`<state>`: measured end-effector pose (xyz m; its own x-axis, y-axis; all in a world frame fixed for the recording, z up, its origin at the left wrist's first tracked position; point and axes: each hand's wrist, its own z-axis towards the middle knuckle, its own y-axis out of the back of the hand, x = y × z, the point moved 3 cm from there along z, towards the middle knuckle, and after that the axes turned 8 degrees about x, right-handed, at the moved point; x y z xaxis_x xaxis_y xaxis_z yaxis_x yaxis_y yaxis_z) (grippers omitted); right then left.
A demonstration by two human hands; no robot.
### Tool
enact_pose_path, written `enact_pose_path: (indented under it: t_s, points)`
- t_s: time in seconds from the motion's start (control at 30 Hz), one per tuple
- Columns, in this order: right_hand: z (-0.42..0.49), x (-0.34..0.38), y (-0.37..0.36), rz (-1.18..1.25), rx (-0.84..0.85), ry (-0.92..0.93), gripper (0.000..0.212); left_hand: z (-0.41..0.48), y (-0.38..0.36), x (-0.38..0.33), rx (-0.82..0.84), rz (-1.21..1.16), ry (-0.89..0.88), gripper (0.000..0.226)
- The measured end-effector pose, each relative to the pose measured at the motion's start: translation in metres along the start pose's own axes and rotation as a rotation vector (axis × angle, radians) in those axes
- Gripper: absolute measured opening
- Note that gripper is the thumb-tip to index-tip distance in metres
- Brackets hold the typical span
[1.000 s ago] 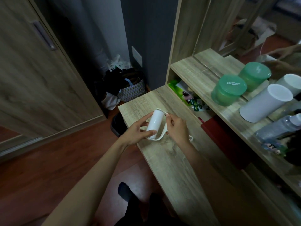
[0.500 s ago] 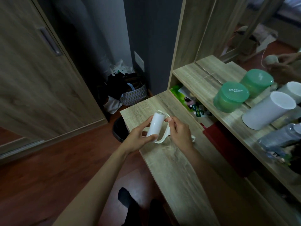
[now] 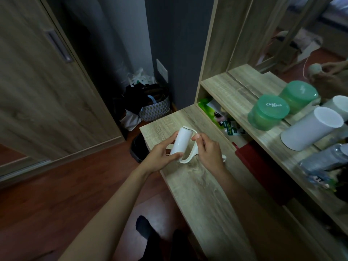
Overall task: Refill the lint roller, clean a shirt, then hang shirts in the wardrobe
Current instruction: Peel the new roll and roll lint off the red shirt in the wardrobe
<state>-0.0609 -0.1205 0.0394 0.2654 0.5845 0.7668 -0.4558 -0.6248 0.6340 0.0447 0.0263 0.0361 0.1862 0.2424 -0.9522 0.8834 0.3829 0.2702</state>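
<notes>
On the shelf (image 3: 226, 87) to the right, a green jar (image 3: 268, 112) stands with its lid on, so I cannot tell what it holds; just beside it a white tub (image 3: 310, 129) stands with its contents hidden too, and a clear bottle (image 3: 323, 161) lies on its side nearer the camera. In the open compartment under the shelf lie green packets (image 3: 209, 108). On the floor by the dark wall, a patterned basket (image 3: 154, 110) is stuffed with dark cloth and bags, and a dark bin (image 3: 138, 147) sits half under the corner of the tabletop (image 3: 197, 194); what is in the bin cannot be seen. The lint roller (image 3: 181, 142) is held just above the far end of the tabletop, between both hands. The left grip (image 3: 162, 157) is curled round the lower end of the roll, thumb on the near side and fingers behind. The right grip (image 3: 209, 153) pinches the thin arm of the handle (image 3: 190, 157) beside the upper end of the roll, thumb and forefinger pressed together on it, the other fingers curled. The roll is a plain white cylinder, tilted with its top away from the person. The handle is a white curved strip that loops under the roll's lower end, and its tip pokes out from behind the right grip. A mirror (image 3: 301, 44) behind the shelf repeats the jar and the tub.
</notes>
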Motion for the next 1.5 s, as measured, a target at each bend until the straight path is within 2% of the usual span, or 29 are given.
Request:
enact_pose_path:
  t_s: [0.1, 0.17, 0.33, 0.47, 0.57, 0.63, 0.8, 0.93, 1.1, 1.17, 1.3, 1.4, 1.5]
  points:
    - [0.003, 0.004, 0.004, 0.094, -0.002, -0.023, 0.029, 0.004, 0.006, -0.005, 0.001, 0.024, -0.033, 0.071]
    - [0.007, 0.004, 0.006, 0.204, 0.047, -0.101, 0.031, 0.008, 0.013, -0.011, -0.020, 0.025, -0.042, 0.065]
    - [0.006, -0.002, 0.006, 0.387, 0.211, -0.190, 0.055, 0.023, 0.040, -0.024, -0.171, -0.031, -0.076, 0.039]
    - [-0.002, 0.007, -0.009, 0.819, 0.375, -0.314, 0.058, 0.031, 0.051, -0.036, -0.281, -0.091, -0.116, 0.024]
    - [-0.008, 0.021, -0.028, 1.155, 0.515, -0.393, 0.062, 0.037, 0.046, -0.044, -0.232, -0.113, -0.133, 0.026]
    - [-0.011, 0.025, -0.036, 1.280, 0.526, -0.412, 0.061, 0.040, 0.044, -0.043, -0.200, -0.125, -0.106, 0.029]
    - [-0.017, 0.028, -0.044, 1.357, 0.458, -0.417, 0.059, 0.035, 0.044, -0.035, -0.204, -0.170, -0.035, 0.032]
    - [-0.022, 0.037, -0.050, 1.488, 0.534, -0.456, 0.054, 0.028, 0.044, -0.032, -0.206, -0.212, -0.025, 0.033]
    - [-0.019, 0.037, -0.062, 1.403, 0.548, -0.427, 0.052, 0.023, 0.054, -0.022, -0.213, -0.264, 0.047, 0.020]
    - [-0.019, 0.036, -0.066, 1.322, 0.547, -0.425, 0.052, 0.024, 0.060, -0.017, -0.271, -0.315, 0.087, 0.010]
    - [-0.015, 0.043, -0.075, 1.277, 0.559, -0.407, 0.052, 0.025, 0.081, -0.005, -0.442, -0.376, 0.138, 0.017]
    - [-0.002, 0.052, -0.083, 1.291, 0.569, -0.406, 0.052, 0.018, 0.104, 0.005, -0.485, -0.361, 0.080, 0.019]
    - [0.021, 0.066, -0.096, 1.286, 0.581, -0.394, 0.051, 0.006, 0.137, 0.006, -0.519, -0.206, -0.053, 0.018]
